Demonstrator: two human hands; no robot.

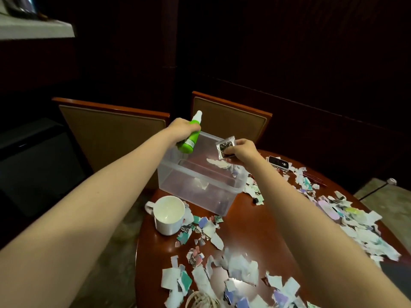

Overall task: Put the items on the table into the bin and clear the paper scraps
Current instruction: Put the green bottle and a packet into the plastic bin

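Note:
A clear plastic bin [193,190] stands at the far side of the round wooden table [246,227]. My left hand [181,130] grips a green spray bottle [190,140] with a white cap, tilted above the bin's far left corner. My right hand [241,150] pinches a small silver foil packet [225,146] above the bin's far right side. A few paper scraps [219,163] lie inside the bin. Torn paper scraps [241,270] in white, teal and purple cover much of the table.
A white mug [168,215] stands just in front of the bin's left end. A small white device [278,162] lies at the far right. Coiled string [200,300] shows at the bottom edge. Two wooden chairs [115,130] stand behind the table.

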